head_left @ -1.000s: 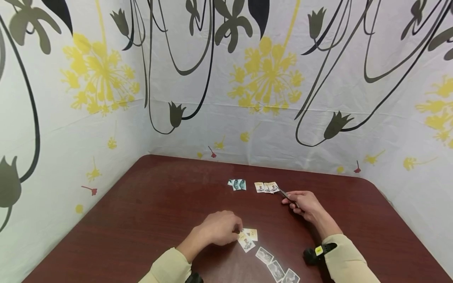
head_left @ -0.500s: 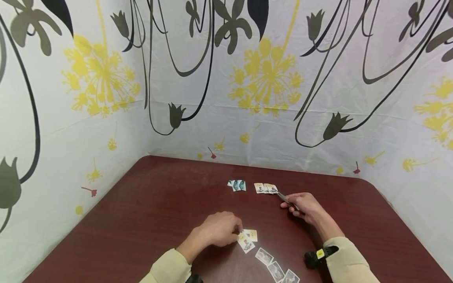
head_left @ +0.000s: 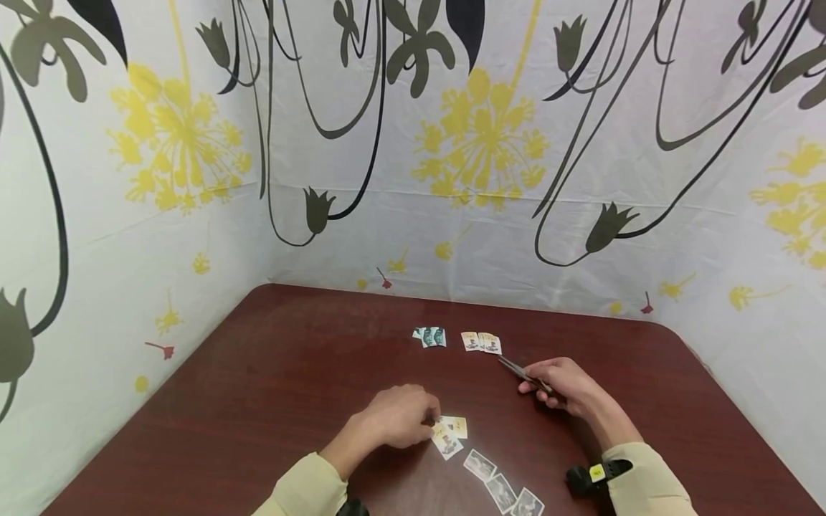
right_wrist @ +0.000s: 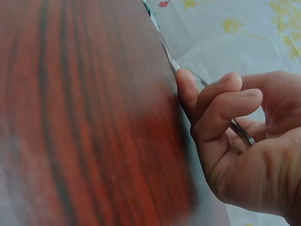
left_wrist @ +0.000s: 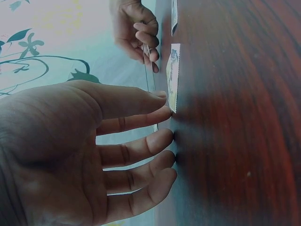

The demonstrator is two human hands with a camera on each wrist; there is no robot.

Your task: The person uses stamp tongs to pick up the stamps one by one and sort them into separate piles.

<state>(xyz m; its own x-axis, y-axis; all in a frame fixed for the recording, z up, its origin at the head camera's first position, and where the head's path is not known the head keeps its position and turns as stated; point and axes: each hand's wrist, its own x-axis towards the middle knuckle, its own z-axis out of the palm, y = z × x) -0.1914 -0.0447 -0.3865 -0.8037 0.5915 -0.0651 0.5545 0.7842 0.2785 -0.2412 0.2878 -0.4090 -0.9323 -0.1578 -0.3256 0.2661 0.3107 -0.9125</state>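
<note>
My right hand (head_left: 561, 383) grips metal tweezers (head_left: 516, 368), whose tips point at a row of yellow-and-white stamps (head_left: 490, 344) and end just short of it. In the right wrist view the fingers curl round the tweezers (right_wrist: 242, 132). My left hand (head_left: 396, 417) rests its fingertips on the table beside two overlapping yellow-and-white stamps (head_left: 447, 441). In the left wrist view its thumb and index finger lie close to the end of a stamp with a perforated edge (left_wrist: 173, 77); whether they touch it I cannot tell. The left fingers are gently bent and spread.
Several green stamps (head_left: 432, 337) lie left of the far yellow row. Three grey stamps (head_left: 500, 492) run diagonally along the near side, between the forearms. The dark red table (head_left: 271, 373) meets a patterned cloth wall (head_left: 413, 236) at its far edge.
The tweezers have drawn back from the far yellow stamps toward me and slightly right, leaving the stamps in their row. The left hand has stayed in place.
</note>
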